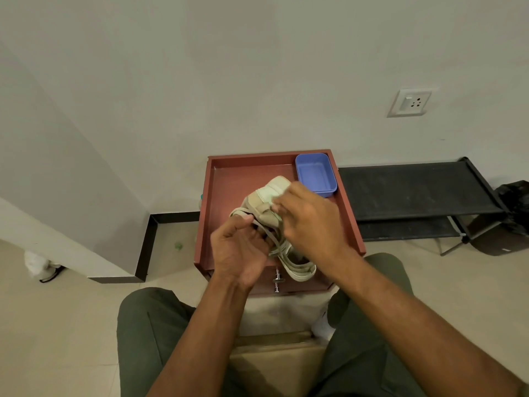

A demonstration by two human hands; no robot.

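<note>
Holding sneaker [269,193] on red cabinet [229,190], toe far, heel toward person. Left hand [240,250] grips lace [270,237] at near-left side. Right hand [309,222] fingers curled on upper, exact hold blurred. Blue tub [316,174] behind.

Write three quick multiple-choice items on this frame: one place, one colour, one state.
1. Where is the blue tub? A) far right corner of the cabinet top B) on the floor C) on the person's lap
2. What colour is the cabinet top? A) black B) reddish-brown C) white
3. What is the left hand doing? A) lying flat on the cabinet top B) gripping the lace of the shoe C) hanging idle

Key: 1 A, it sits in that corner; 2 B, the raised-edge surface is reddish-brown; 3 B, its fingers curl round the lace.
</note>
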